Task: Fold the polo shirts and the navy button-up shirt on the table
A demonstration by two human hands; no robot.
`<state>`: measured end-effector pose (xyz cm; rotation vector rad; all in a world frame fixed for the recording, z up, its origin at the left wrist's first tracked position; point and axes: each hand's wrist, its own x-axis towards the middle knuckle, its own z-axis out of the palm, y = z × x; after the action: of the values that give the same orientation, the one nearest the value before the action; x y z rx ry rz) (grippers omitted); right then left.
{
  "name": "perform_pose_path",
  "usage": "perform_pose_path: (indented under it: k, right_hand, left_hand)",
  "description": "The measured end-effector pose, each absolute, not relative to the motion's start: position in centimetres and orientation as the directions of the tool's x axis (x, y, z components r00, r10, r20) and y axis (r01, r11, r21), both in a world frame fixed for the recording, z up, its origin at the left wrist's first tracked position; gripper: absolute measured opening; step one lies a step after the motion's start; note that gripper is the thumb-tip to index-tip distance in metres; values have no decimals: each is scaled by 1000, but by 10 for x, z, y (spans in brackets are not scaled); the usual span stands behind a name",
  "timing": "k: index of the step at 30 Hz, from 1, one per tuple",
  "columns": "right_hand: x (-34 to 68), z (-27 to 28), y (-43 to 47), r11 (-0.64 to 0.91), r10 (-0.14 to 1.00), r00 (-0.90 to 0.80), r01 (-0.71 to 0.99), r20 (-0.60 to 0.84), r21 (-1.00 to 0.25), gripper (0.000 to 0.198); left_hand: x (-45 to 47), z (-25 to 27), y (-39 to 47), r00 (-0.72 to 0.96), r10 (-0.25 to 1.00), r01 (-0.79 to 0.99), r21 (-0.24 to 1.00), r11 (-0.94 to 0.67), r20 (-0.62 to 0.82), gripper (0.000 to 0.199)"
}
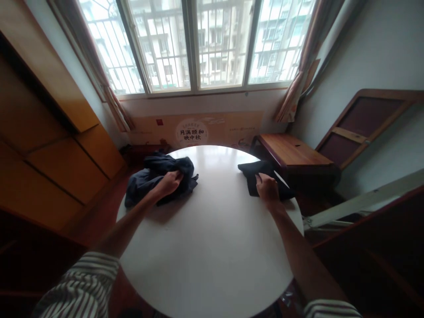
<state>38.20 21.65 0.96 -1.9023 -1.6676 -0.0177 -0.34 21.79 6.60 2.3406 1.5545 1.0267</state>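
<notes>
A crumpled heap of dark navy clothing [141, 185] lies at the left far side of the round white table [212, 247]. My left hand [171, 182] is closed on a fold of it, fingertips partly buried in the fabric. Across the table, by its right edge, is a black folded garment [253, 170], flatter and smaller than the heap. My right hand [267, 187] pinches this piece from above, with the thumb side up. What kind of garments these are cannot be made out.
Past the table's right edge stands a low wooden cabinet [294, 149], with a framed panel [367, 117] leaning behind it. Orange-brown cupboards [66, 154] line the left wall. A barred window [218, 44] and a printed cardboard panel [215, 128] are at the back.
</notes>
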Motion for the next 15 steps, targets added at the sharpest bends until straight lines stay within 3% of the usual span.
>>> perform_pose_path:
  k: [3, 5, 8, 10, 13, 15]
  right_hand:
    - [370, 15, 209, 365, 844, 32, 697, 535, -618, 43]
    - [360, 15, 202, 498, 861, -182, 497, 476, -711, 48]
    - [346, 13, 192, 485, 799, -541, 318, 264, -815, 46]
    - [342, 14, 189, 436, 722, -675, 278, 149, -856, 43]
    - [341, 18, 186, 395, 690, -717, 263, 96, -880, 42]
    - [343, 21, 184, 391, 712, -689, 232, 134, -891, 41]
  left_hand:
    - [3, 54, 193, 323, 855, 743, 450, -495, 406, 27]
    - [13, 57, 180, 326, 816, 714, 441, -543, 477, 30]
    - [40, 57, 167, 409, 738, 630, 420, -654, 536, 33]
    - [61, 46, 163, 526, 689, 595, 363, -717, 499, 38]
    - [88, 20, 166, 698, 600, 561, 223, -797, 390, 55]
    - [100, 3, 171, 765, 562, 531, 188, -826, 314, 39]
